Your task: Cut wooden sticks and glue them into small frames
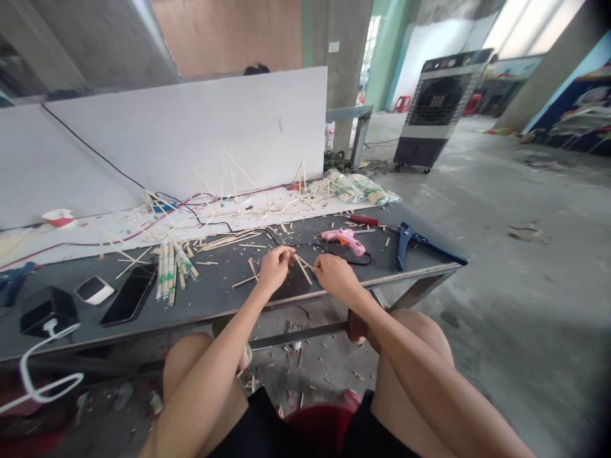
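My left hand [277, 266] is closed, its thumb and fingertips pinching the top end of thin wooden sticks [303, 270] joined in a narrow V above the table's front edge. From the other side, my right hand [333, 272] has its fingers pinched together at the lower end of the same sticks. Crossed loose sticks [252, 273] lie just left of my left hand. Beyond my right hand rests a pink glue gun [347, 242] with a black cord. A red-handled tool [363, 220] and a blue-handled cutter [405, 247] lie farther right.
On the left are wrapped chopstick packs [167, 275], a phone [130, 296], a small white device [94, 290] and a black box [48, 312] with a white cable. Stick frames and cords lie before a white board [191, 133]. An air cooler [436, 108] stands on the floor.
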Available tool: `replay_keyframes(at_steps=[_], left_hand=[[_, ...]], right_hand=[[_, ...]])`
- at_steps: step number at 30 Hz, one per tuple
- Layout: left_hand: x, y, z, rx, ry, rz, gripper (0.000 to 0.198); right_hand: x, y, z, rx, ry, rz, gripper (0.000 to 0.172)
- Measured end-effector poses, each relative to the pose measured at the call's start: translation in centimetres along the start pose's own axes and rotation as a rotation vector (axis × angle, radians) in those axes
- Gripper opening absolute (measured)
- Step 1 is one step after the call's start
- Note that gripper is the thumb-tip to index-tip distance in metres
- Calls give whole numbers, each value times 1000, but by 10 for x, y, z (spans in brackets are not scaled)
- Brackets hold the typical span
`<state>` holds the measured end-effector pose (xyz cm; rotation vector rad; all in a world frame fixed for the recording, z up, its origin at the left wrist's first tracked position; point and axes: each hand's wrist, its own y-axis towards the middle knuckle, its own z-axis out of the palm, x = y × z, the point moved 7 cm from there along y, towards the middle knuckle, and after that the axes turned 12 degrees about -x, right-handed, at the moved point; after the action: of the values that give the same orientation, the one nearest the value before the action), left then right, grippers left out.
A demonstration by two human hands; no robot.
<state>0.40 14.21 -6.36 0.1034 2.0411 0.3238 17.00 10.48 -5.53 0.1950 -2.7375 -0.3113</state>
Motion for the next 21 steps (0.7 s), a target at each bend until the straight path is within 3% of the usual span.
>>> replay_keyframes(at_steps=[2,8,14,21], left_hand=[[0,-3,-4,-23,-147,-79,26],[-5,-11,-12,-41,-337,-143,35],[-10,-12,-21,-98,-382,-176,33],[-2,-18,-27,-101,-348,-277,35]], right_hand=[[0,0,-2,-20,25,15,17],[4,3,-8,-108,180,66,12],[17,4,-14,-235,416,-6,5],[23,4,-17,-200,511,-13,6]])
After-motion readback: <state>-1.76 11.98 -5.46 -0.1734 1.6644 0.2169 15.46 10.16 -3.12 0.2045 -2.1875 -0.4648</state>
